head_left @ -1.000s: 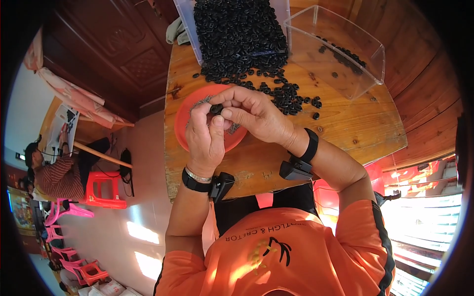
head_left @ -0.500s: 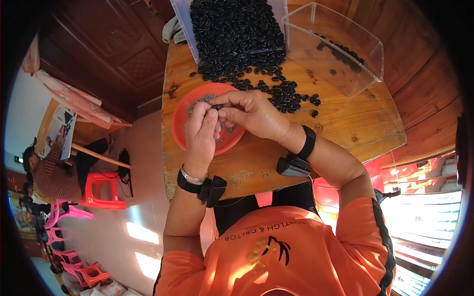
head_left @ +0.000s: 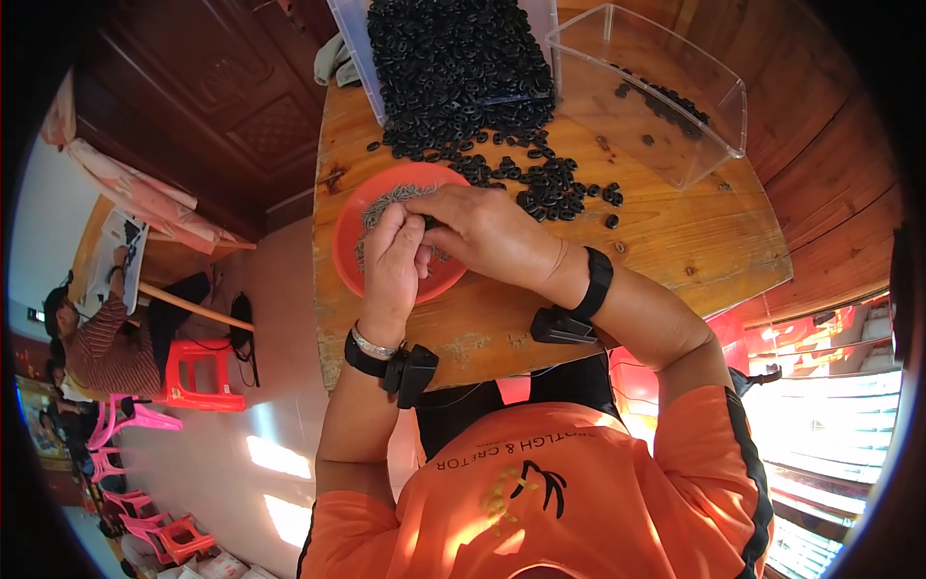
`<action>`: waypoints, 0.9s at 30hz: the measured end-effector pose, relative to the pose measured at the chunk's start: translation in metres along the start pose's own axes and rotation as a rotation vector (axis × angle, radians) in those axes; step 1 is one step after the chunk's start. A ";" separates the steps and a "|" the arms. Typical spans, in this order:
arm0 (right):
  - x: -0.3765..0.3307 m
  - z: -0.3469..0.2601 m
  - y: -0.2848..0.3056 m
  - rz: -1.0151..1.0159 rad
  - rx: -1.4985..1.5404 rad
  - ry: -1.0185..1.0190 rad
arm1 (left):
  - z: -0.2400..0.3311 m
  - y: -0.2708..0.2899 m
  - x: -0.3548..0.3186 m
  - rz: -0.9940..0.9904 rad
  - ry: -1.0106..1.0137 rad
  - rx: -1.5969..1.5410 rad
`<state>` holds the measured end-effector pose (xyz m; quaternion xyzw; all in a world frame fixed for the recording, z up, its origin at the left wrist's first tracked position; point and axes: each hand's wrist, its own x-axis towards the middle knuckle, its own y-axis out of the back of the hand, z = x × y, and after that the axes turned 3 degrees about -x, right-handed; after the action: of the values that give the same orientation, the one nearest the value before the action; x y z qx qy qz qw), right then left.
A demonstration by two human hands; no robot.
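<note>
The hands [head_left: 439, 246] hide whatever sits between their fingertips, and the heaped bin [head_left: 449, 43] is cut off at the top edge.

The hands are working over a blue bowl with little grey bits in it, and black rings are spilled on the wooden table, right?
Almost. The bowl is orange-red, not blue, as the head view shows. The rest holds: the left hand and right hand meet over the bowl, there are little grey bits in it, and black rings are spilled on the wooden table.

Rings [head_left: 453, 68] behind bowl [head_left: 352, 236], on table [head_left: 675, 241]
</note>
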<state>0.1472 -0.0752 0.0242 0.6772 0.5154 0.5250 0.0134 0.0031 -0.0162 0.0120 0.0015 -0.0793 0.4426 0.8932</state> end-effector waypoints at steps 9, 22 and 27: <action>-0.006 0.002 -0.002 -0.058 -0.212 0.003 | -0.009 -0.004 -0.001 0.053 0.042 0.015; -0.006 0.004 0.000 -0.109 -0.253 0.044 | -0.012 -0.010 -0.001 0.086 0.065 -0.178; -0.004 0.003 0.001 -0.134 -0.268 0.028 | -0.011 -0.009 -0.001 0.077 0.075 -0.201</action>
<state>0.1505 -0.0767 0.0204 0.6259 0.4849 0.5964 0.1317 0.0111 -0.0217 0.0018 -0.1076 -0.0899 0.4662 0.8735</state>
